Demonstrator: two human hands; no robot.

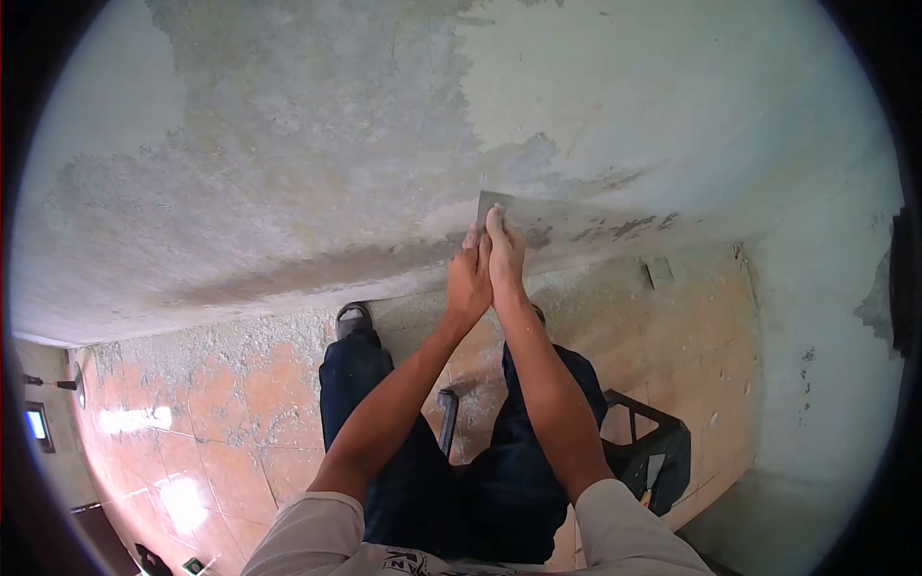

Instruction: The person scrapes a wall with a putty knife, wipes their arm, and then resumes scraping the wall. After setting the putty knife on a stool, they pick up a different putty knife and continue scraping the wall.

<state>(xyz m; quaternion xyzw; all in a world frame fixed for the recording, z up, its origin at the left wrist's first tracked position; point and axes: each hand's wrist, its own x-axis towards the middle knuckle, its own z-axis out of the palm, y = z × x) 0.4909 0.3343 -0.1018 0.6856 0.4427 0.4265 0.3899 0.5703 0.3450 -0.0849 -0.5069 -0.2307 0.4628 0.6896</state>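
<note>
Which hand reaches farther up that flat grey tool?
The right hand: it overlaps the face of the flat grey tool, while the left hand sits lower in the picture.

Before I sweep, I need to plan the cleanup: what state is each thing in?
Flat blade: held, up against the wall
Right hand: closed on the blade, thumb on its face
Left hand: bent at the blade, grip partly hidden
Wall: patchy, pale and grey areas
Floor: tiled, strewn with flakes
Left footwear: worn
</note>
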